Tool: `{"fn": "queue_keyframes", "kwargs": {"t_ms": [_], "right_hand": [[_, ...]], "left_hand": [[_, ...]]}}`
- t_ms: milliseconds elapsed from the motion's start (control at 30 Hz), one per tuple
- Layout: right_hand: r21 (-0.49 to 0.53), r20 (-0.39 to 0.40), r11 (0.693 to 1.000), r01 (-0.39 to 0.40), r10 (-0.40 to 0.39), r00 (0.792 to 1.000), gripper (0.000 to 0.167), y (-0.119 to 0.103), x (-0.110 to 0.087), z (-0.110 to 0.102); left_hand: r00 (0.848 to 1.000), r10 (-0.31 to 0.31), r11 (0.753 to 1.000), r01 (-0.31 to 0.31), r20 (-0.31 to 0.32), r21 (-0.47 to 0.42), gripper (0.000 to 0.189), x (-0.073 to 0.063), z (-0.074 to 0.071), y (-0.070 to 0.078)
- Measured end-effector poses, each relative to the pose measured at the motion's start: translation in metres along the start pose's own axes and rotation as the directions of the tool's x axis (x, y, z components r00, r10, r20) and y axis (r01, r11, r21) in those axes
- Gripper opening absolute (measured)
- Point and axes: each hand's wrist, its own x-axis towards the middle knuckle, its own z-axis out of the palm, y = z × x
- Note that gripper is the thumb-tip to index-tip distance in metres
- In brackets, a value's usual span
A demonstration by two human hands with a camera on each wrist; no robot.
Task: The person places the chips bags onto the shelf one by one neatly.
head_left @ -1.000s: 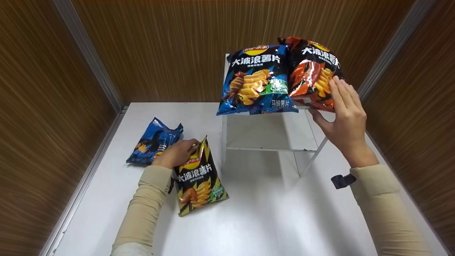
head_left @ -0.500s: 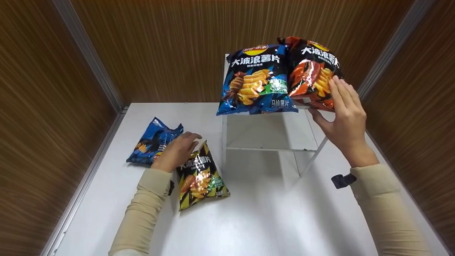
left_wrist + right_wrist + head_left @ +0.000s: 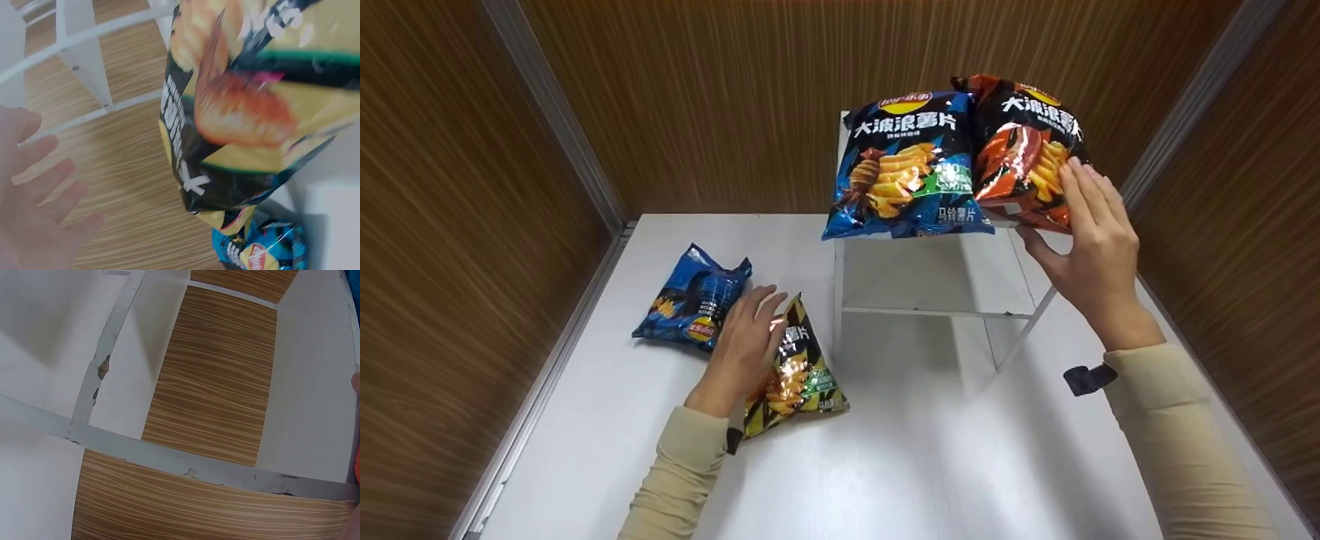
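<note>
My left hand (image 3: 739, 352) lies over the left part of a yellow-and-black chip bag (image 3: 793, 382), its fingers extended and holding nothing. In the left wrist view the same hand (image 3: 42, 197) is apart from the yellow bag (image 3: 242, 112). Just left of it a blue chip bag (image 3: 682, 300) rests on the white table. My right hand (image 3: 1099, 255) presses straight fingers on the front of a red-and-black chip bag (image 3: 1020, 161) atop a white rack, thumb at the bag's lower edge. Beside the red bag stands another blue chip bag (image 3: 907, 169).
The white rack (image 3: 937, 311) has thin bars and pale panels; a chipped bar (image 3: 163, 455) crosses the right wrist view. Wood-patterned walls (image 3: 720, 105) enclose the white table (image 3: 900, 472) at the back and both sides.
My left hand has let go of the yellow bag's top; its fingers have straightened, and the bag has settled slightly. My right hand stays on the red bag.
</note>
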Motion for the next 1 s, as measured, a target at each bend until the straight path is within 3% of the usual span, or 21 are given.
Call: {"fn": "queue_keyframes", "kwargs": {"t_ms": [133,300,467,633,767,1000], "right_hand": [[-0.003,0.001,1.000,-0.003,0.003,1.000,0.078,0.001,0.000,0.000],[-0.001,0.003,1.000,-0.005,0.005,1.000,0.078,0.001,0.000,0.001],[-0.001,0.001,1.000,-0.005,0.005,1.000,0.079,0.000,0.000,0.001],[0.000,0.003,1.000,-0.002,0.002,1.000,0.078,0.000,0.001,0.001],[0.011,-0.011,1.000,0.004,-0.004,1.000,0.077,0.001,0.001,0.001],[0.012,-0.014,1.000,0.006,-0.006,1.000,0.076,0.000,0.001,0.001]], "left_hand": [[1.000,-0.022,1.000,0.022,0.007,0.021,0.043,-0.010,0.004,0.006],[0.994,-0.083,0.996,0.080,0.070,0.042,0.054,-0.024,0.013,0.013],[0.971,-0.143,0.987,0.126,0.189,0.099,0.075,-0.045,0.032,0.018],[0.950,-0.193,0.975,0.157,0.247,0.158,0.099,-0.062,0.048,0.021],[0.941,-0.206,0.969,0.158,0.269,0.188,0.111,-0.068,0.057,0.020],[0.938,-0.203,0.966,0.144,0.280,0.216,0.126,-0.072,0.067,0.015]]}}
